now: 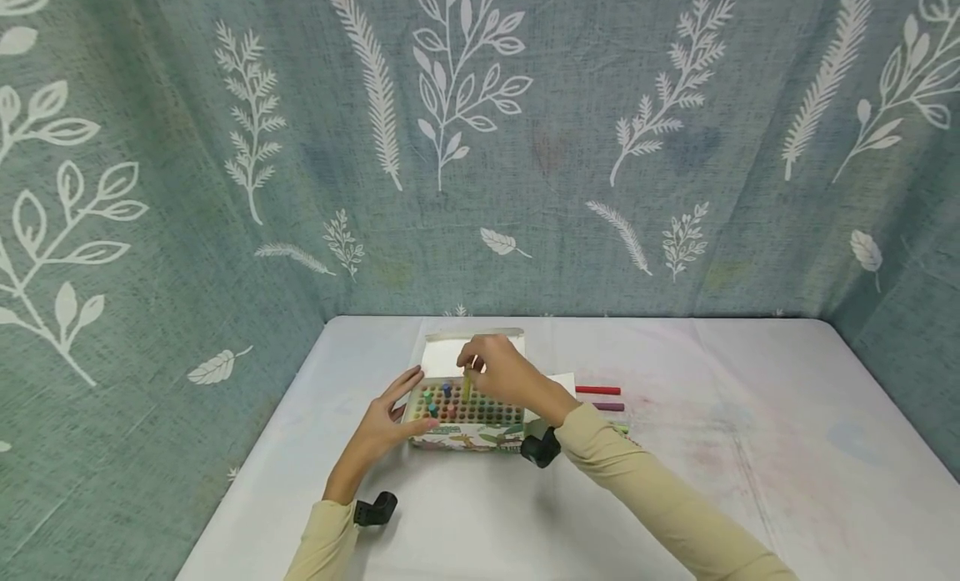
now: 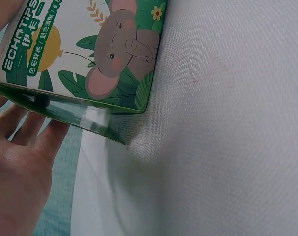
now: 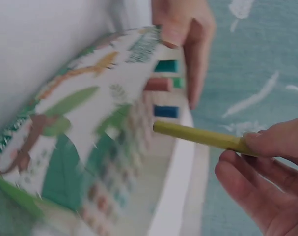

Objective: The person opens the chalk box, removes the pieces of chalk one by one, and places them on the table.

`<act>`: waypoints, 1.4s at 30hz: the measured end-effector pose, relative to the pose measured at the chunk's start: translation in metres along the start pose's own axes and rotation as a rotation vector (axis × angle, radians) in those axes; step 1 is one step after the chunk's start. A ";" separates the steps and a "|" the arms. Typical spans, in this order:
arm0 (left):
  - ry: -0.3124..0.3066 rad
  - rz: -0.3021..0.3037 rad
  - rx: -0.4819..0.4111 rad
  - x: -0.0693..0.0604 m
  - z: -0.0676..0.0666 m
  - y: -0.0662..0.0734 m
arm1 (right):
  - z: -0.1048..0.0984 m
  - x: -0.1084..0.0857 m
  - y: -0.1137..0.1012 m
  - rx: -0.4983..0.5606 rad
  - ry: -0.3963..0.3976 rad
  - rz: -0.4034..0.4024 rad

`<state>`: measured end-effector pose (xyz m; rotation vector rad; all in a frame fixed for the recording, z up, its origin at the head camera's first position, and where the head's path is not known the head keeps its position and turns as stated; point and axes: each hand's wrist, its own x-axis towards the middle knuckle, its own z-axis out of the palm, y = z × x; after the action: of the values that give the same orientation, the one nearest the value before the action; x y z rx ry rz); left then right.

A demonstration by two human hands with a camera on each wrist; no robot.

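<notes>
A printed cardboard chalk box (image 1: 465,437) with an elephant and leaves on it stands open on the table, its top a grid of holes. Several coloured chalk sticks poke out at the left of the grid, among them a pink one (image 3: 159,84) and a blue one (image 3: 166,112). My left hand (image 1: 384,423) holds the box's left end, thumb over the front edge and fingers along the side. Above the grid my right hand (image 1: 504,371) pinches a yellow-green chalk stick (image 3: 203,135) between thumb and fingers. Its lower end is over or at the holes; I cannot tell which.
The white lid flap (image 1: 442,358) is raised behind the box. Right of it lie a red chalk stick (image 1: 598,390), a purple one (image 1: 609,407) and a light green one (image 1: 622,428), partly behind the right sleeve. A leaf-patterned curtain (image 1: 555,256) encloses the white table (image 1: 750,448).
</notes>
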<state>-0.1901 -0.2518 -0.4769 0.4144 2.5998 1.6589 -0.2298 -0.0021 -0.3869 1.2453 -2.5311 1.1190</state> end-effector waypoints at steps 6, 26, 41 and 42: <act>-0.005 0.002 0.003 0.001 0.000 -0.001 | -0.022 -0.006 0.002 0.010 0.075 -0.027; -0.037 -0.025 -0.002 -0.008 -0.002 0.035 | -0.068 -0.034 0.001 0.071 0.174 0.036; -0.036 -0.001 -0.009 -0.006 -0.002 0.030 | -0.092 -0.070 0.013 0.063 0.292 0.067; -0.036 -0.004 -0.009 -0.006 -0.002 0.030 | -0.093 -0.073 0.015 0.064 0.299 0.070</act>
<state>-0.1789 -0.2432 -0.4495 0.4341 2.5648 1.6458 -0.2121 0.1119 -0.3561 0.9262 -2.3472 1.3013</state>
